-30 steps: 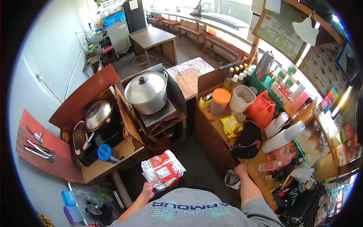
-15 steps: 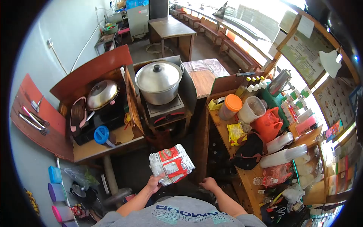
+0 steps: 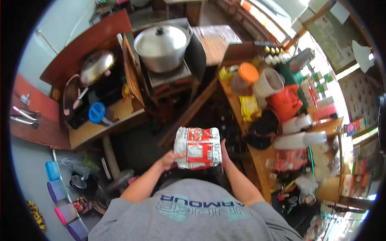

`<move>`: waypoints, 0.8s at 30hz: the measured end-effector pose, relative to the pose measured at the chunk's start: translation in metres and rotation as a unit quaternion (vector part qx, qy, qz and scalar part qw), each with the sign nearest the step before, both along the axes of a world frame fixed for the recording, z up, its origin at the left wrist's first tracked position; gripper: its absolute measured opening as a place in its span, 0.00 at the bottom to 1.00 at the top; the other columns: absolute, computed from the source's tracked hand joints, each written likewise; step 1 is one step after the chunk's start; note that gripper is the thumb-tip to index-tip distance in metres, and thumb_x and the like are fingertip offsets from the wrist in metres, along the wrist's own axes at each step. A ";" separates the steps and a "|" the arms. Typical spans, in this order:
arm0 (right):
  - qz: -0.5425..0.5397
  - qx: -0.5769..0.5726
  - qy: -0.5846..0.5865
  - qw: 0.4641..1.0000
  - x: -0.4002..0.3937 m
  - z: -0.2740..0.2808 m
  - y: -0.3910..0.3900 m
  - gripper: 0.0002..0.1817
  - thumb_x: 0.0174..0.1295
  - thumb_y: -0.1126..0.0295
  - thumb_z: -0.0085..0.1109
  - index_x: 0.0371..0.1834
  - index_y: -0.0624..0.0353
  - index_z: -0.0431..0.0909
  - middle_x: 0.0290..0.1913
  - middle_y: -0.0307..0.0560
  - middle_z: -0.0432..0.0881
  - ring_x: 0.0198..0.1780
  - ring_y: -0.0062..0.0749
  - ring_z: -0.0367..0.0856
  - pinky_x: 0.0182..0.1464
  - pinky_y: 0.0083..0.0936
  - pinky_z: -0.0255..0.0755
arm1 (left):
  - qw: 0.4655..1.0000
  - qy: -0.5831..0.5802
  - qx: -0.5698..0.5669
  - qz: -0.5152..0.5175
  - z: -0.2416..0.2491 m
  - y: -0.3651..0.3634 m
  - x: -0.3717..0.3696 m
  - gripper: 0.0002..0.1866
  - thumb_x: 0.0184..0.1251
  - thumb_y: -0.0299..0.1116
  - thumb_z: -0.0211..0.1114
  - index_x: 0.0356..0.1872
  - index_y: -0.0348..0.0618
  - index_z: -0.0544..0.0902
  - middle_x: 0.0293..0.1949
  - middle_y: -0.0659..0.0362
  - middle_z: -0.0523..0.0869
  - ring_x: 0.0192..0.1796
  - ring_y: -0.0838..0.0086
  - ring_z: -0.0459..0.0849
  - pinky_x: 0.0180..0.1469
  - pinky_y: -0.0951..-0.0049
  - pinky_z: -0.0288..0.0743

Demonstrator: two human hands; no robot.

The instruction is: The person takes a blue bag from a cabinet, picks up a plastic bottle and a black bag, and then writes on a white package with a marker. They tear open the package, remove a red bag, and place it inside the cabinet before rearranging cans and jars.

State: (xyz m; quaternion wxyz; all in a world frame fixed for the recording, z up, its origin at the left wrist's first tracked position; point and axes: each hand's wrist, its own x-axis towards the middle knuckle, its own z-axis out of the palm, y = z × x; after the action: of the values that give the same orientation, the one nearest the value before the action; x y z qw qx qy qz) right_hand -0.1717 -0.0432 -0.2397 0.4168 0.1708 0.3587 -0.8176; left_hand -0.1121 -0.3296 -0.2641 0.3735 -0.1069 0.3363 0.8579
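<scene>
A bulky red, white and silver plastic packet (image 3: 199,150) with printing and a barcode is held in front of my grey shirt. My left hand (image 3: 169,160) grips its lower left corner, thumb on the front face and the other fingers hidden behind. Against the packet's right side rests my right hand (image 3: 225,154), its fingers mostly out of sight behind the packet. Between them the packet sits nearly level, printed face toward me.
Ahead stands a large lidded pot (image 3: 163,50) on a stove. To the left are a lidded pan (image 3: 96,68) and a blue-lidded pitcher (image 3: 97,113). On the right, a wooden counter holds an orange-lidded jar (image 3: 245,76), a red plastic bag (image 3: 286,102) and stacked cups (image 3: 299,140).
The packet has turned more level and shifted slightly right. My right hand, apart from it before, has come up to its right side. The view has tilted down.
</scene>
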 end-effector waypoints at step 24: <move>-0.140 0.295 -0.128 0.936 0.011 -0.169 0.035 0.27 0.61 0.59 0.68 0.61 0.60 0.76 0.54 0.48 0.83 0.52 0.37 0.84 0.57 0.36 0.78 | 0.399 0.409 -0.804 0.164 -0.088 -0.061 -0.199 0.25 0.59 0.37 0.72 0.57 0.43 0.81 0.55 0.49 0.85 0.60 0.52 0.81 0.63 0.57 0.74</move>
State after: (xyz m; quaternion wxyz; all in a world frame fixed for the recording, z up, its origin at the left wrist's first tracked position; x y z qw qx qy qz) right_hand -0.1605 -0.0086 -0.4082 0.2719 0.4379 0.4998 -0.6961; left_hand -0.3110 -0.3905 -0.3518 -0.2156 -0.0477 0.9592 0.1769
